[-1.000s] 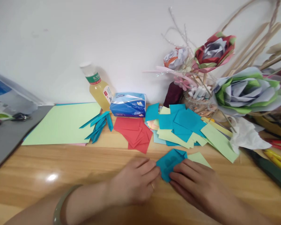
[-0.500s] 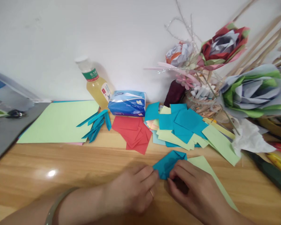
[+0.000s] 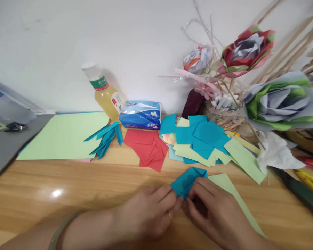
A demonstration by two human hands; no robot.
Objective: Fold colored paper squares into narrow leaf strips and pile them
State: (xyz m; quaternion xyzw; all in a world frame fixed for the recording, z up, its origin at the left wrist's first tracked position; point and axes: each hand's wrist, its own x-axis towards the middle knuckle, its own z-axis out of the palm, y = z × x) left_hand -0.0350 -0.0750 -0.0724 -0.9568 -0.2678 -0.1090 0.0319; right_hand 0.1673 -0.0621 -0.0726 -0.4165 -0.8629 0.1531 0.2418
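A teal sheet of paper, partly folded with creased edges, lies slanted on the wooden table between my hands. My left hand pinches its lower left end, fingers closed. On the lower right part of the same paper, my right hand is closed with thumb and forefinger together at the near edge. The fingertips of both hands nearly meet there and cover the near edge. Under and beside my right hand lies a light green sheet.
Behind the hands lie red paper squares and a pile of teal and green squares. Folded teal strips rest on light green sheets. A drink bottle, tissue pack and paper flowers stand along the wall.
My left fingertips have shifted slightly right along the near edge, closer to my right thumb. The teal paper stays in both hands, and the view has moved a little.
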